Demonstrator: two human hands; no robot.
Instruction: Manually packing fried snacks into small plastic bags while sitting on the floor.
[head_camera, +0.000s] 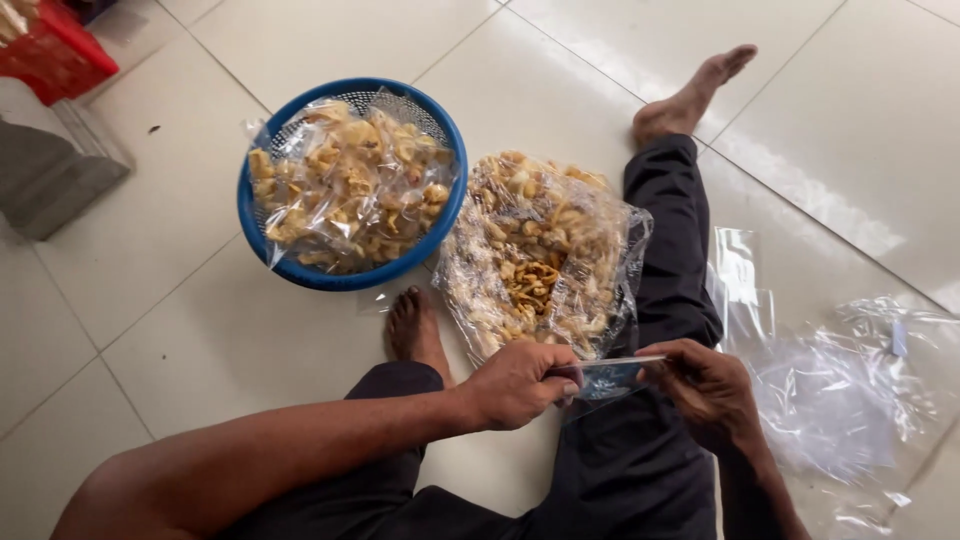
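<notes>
I sit on a tiled floor with a large clear plastic bag of yellow-brown fried snacks (540, 255) lying between my legs. My left hand (520, 383) and my right hand (705, 385) pinch the two ends of a small clear plastic bag (610, 375), held flat and stretched between them just in front of the big bag. The small bag looks empty.
A blue round basket (252, 215) with filled snack packets (350, 185) stands at the upper left. Several empty clear bags (830, 395) lie on the floor at the right. A red crate (55, 55) and a grey block (50, 175) sit at the far left.
</notes>
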